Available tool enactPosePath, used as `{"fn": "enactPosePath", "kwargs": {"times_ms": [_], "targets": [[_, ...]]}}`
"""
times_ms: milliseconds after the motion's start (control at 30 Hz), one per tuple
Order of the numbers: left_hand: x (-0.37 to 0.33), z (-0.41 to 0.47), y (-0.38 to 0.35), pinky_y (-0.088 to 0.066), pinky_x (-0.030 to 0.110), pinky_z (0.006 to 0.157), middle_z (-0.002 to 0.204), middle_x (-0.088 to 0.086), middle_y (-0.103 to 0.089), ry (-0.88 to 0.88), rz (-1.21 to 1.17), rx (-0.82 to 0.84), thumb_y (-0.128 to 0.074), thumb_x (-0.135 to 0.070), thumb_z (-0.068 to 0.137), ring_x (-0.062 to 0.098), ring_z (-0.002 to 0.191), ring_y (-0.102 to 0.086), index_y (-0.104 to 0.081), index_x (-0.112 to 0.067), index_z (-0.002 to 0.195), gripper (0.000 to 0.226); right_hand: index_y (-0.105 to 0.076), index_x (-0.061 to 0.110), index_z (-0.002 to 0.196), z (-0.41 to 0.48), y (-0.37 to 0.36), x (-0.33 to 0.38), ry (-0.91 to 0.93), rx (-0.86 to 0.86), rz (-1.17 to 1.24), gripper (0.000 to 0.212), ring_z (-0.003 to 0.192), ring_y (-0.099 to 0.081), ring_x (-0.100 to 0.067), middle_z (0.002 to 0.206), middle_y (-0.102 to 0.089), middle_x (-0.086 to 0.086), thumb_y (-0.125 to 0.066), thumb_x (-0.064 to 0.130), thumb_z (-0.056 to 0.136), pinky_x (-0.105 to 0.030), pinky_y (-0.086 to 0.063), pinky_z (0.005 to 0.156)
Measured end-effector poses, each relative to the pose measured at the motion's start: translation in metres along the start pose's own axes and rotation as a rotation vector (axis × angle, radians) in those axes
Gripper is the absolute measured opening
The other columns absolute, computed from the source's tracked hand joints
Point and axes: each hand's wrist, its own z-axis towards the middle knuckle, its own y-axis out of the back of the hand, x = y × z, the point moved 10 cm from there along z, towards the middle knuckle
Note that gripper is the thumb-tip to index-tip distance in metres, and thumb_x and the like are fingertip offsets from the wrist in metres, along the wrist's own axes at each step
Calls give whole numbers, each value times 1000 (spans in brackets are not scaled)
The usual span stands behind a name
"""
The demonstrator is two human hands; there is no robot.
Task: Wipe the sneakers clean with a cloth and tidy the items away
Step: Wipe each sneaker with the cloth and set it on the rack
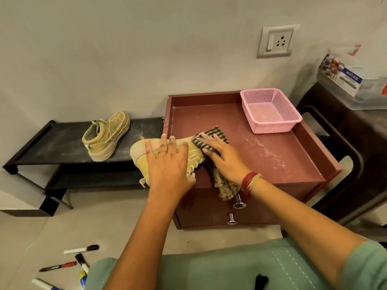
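Pinning the light, soft yellow suede sneaker at midfoot, the left hand lies flat; the right hand, fingers straight, presses limp checked cloth.

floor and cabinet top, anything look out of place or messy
Yes. Several markers lie scattered on the floor at lower left, pointing different ways. The cabinet top carries a whitish dusty smear right of the cloth.

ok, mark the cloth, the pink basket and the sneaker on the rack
cloth (216,131): head view, checked part beyond the fingertips
pink basket (272,127): head view, front wall
sneaker on the rack (107,135): head view, side of the upper
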Motion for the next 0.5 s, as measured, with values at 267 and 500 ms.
{"fn": "enactPosePath", "kwargs": {"times_ms": [267,500], "targets": [[0,5,-4,3,57,114,157,14,-15,25,-8,20,-56,-52,81,30,147,-3,-17,-22,149,84,-54,12,128,-9,28,-23,-139,-285,218,33,120,-49,-14,128,-56,-4,-47,15,96,-29,-37,104],[-4,7,-2,4,58,113,157,15,-18,27,-25,30,-56,-52,79,32,146,-3,-19,-21,148,85,-46,24,136,-12,13,-23,-73,-179,35,39,137,-32,-16,146,-40,-4,-45,22,97,-30,-24,114]]}}
